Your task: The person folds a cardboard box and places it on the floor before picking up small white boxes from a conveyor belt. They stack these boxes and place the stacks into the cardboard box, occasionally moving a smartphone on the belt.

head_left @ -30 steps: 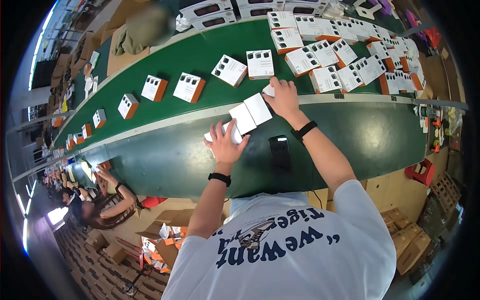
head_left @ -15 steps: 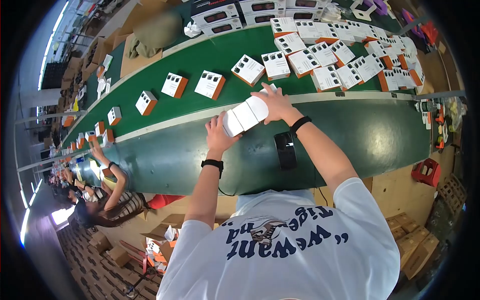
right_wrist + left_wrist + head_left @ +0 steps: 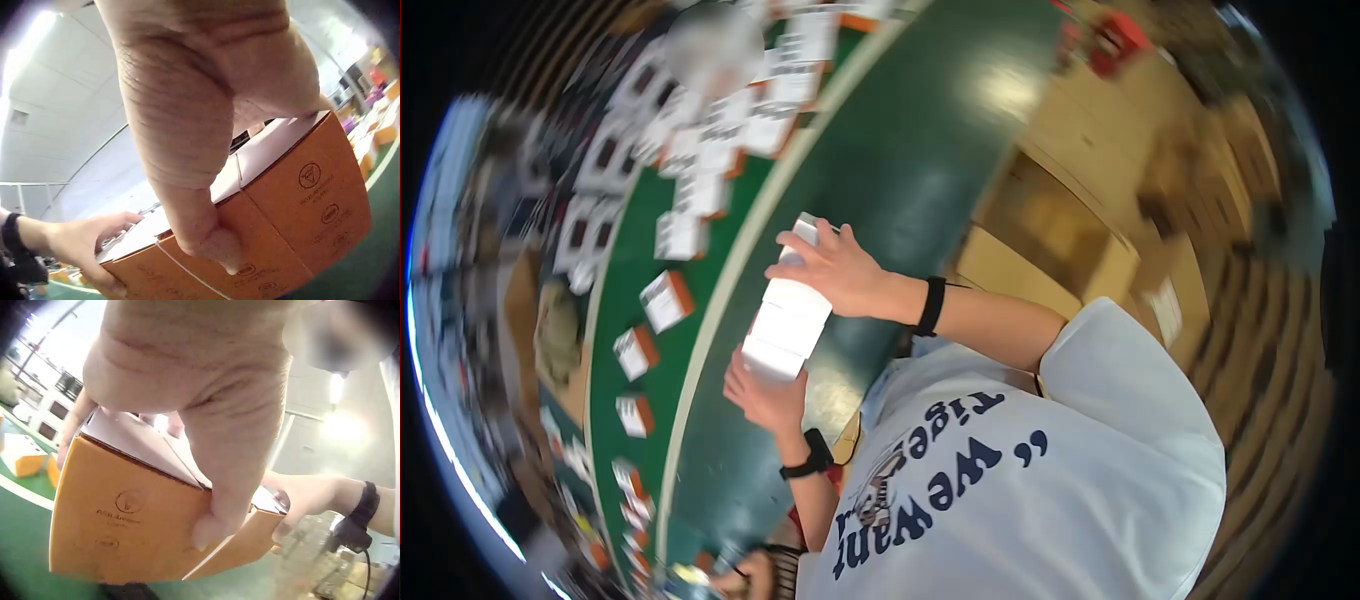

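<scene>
Between my two hands is a row of small white-topped boxes (image 3: pixel 788 318), pressed end to end above the green workbench (image 3: pixel 925 130). My left hand (image 3: pixel 768 398) grips the near end of the row. Over the far end, my right hand (image 3: pixel 845 272) holds with its fingers spread across the top. In the left wrist view the left thumb lies against a printed orange box side (image 3: pixel 125 519). The right wrist view has the right thumb pressed on another orange side (image 3: pixel 319 194), with seams between neighbouring boxes.
More white and orange boxes (image 3: pixel 666 302) stand along the green belt (image 3: pixel 730 215) beyond the bench's pale edge strip. An open cardboard carton (image 3: pixel 1055 225) sits to the right of the bench. Another person (image 3: pixel 755 575) is at the bottom edge.
The head view has swung right, bringing the open carton into sight. My hands first closed on the row of boxes on the bench, then lifted it and turned with it.
</scene>
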Tool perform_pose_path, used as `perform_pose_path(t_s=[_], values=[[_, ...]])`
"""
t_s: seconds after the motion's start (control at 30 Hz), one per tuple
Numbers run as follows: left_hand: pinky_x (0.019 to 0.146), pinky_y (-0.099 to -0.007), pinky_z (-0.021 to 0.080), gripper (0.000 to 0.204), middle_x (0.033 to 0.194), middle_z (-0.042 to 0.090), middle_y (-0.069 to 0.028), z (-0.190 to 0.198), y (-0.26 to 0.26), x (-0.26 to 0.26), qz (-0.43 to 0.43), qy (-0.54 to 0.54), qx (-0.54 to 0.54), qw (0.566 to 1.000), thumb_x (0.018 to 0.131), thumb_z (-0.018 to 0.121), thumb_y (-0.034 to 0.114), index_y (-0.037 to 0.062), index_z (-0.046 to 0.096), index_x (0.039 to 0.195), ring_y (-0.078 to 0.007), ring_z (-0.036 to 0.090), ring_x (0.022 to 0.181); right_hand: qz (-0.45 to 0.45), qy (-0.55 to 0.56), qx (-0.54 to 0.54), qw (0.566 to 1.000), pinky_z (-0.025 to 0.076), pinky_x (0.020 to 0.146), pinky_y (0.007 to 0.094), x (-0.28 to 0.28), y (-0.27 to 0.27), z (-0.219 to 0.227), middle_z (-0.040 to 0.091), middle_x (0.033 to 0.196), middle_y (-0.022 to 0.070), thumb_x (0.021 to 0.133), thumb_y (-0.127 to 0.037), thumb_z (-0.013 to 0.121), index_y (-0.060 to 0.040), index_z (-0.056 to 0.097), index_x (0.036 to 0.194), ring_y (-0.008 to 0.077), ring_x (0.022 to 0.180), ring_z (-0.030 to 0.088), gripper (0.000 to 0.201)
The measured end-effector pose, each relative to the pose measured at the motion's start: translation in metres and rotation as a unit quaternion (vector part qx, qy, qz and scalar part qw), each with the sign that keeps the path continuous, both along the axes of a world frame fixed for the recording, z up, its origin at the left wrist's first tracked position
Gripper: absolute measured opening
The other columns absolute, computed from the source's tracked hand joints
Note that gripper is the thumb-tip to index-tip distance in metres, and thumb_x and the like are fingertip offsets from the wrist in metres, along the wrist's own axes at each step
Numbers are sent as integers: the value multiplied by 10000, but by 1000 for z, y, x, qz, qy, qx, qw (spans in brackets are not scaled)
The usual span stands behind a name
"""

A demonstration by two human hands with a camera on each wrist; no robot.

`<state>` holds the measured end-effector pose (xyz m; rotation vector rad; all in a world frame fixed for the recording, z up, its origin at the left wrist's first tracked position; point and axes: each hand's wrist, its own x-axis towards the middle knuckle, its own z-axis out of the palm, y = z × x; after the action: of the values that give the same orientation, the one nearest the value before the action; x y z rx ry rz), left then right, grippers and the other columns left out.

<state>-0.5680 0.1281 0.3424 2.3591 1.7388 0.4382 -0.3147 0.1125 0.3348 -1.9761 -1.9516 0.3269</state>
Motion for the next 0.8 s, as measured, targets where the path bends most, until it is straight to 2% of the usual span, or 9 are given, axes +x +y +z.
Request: perform_pose_path(t_s=[0.07, 0.17, 0.23, 0.33, 0.47, 0.53, 0.7, 0.73, 0.8], values=[[1066, -501, 430, 892, 1262, 628, -85, 18, -17, 20, -136, -42, -14, 990, 539, 922, 211, 113, 575, 1355, -373, 530, 1215, -79, -16, -6, 997, 466, 948, 684, 7, -63, 36, 433, 1552, 121, 740, -202, 834, -368, 606, 1385, 508, 1305, 477, 704], [1019, -522, 490, 916, 1276, 624, -61, 37, -57, 64, -226, -82, -104, 965, 506, 918, 178, 189, 581, 1358, -374, 508, 1244, -214, 12, 49, 976, 476, 925, 611, 32, -173, 53, 425, 1551, 112, 695, -162, 838, -378, 617, 1362, 460, 1325, 465, 734], [1015, -500, 495, 922, 1273, 617, -45, 36, -94, 110, -331, -160, -111, 923, 504, 929, 187, 188, 580, 1358, -355, 504, 1253, -327, -22, -80, 941, 483, 936, 577, 43, -243, 93, 419, 1551, 98, 632, -149, 870, -376, 609, 1370, 432, 1327, 457, 815], [949, -489, 566, 929, 1302, 579, -40, 26, -139, 191, -401, -75, -211, 888, 510, 934, 181, 213, 565, 1363, -341, 492, 1286, -408, -9, -137, 903, 482, 996, 595, 92, -327, 78, 408, 1540, 95, 537, -111, 903, -360, 560, 1423, 451, 1293, 454, 982], [933, -492, 593, 940, 1309, 563, -37, -43, -192, 311, -468, -41, -229, 852, 514, 931, 161, 227, 546, 1369, -339, 488, 1299, -473, 51, -173, 862, 486, 1019, 611, 182, -406, 6, 385, 1537, 110, 509, -92, 906, -332, 509, 1458, 473, 1278, 448, 1056], [937, -495, 595, 945, 1308, 559, -37, -96, -207, 373, -481, -20, -230, 846, 516, 931, 155, 229, 541, 1373, -338, 485, 1307, -485, 71, -164, 856, 492, 1016, 610, 236, -436, -68, 368, 1546, 115, 515, -99, 908, -328, 500, 1461, 484, 1286, 444, 1055], [903, -501, 599, 948, 1301, 548, -36, -250, -226, 499, -447, 16, -241, 861, 511, 925, 115, 231, 540, 1370, -337, 496, 1275, -478, 116, -211, 845, 497, 1029, 625, 359, -447, -231, 353, 1548, 142, 549, -132, 920, -332, 488, 1472, 527, 1288, 441, 1039], [896, -502, 599, 948, 1297, 547, -35, -276, -230, 508, -435, 31, -252, 864, 511, 924, 106, 230, 540, 1368, -337, 498, 1268, -467, 80, -187, 860, 494, 1029, 643, 375, -438, -255, 353, 1548, 161, 581, -147, 916, -332, 485, 1478, 526, 1285, 447, 1011], [888, -504, 595, 943, 1290, 546, -34, -323, -237, 523, -396, 8, -261, 880, 516, 926, 101, 228, 541, 1367, -337, 499, 1260, -449, 95, -272, 846, 490, 1060, 596, 410, -432, -294, 455, 1502, 214, 663, -229, 896, -303, 471, 1507, 521, 1311, 483, 948]])
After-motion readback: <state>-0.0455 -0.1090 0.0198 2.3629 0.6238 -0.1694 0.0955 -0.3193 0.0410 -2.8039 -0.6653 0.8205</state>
